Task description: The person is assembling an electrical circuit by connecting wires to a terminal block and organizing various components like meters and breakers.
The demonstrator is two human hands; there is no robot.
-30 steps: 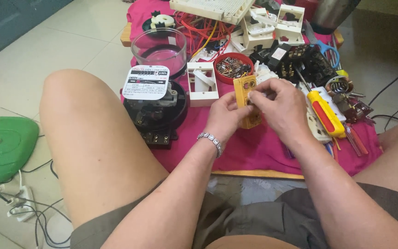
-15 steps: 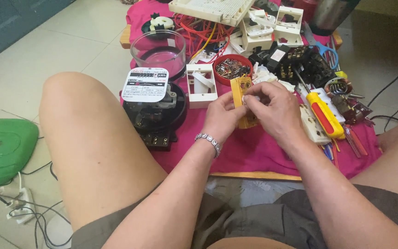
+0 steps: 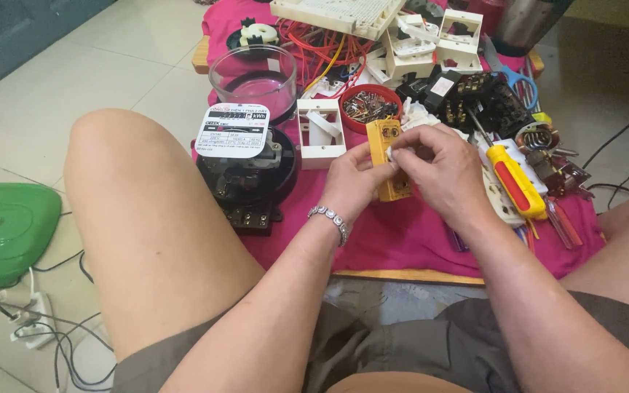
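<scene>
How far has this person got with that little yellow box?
Done: the electric meter sits uncovered, its clear dome set aside. In hand: the left hand holds the yellow box while the right hand works at it. Left: the screwdriver and bowl of screws lie untouched.

A black electricity meter [image 3: 245, 171], a red bowl [image 3: 370, 106] of perhaps screws, a yellow-handled screwdriver [image 3: 512, 178].

Both hands [image 3: 402, 171] close together, fingers [image 3: 409, 149] pinched, forearms converging.
</scene>
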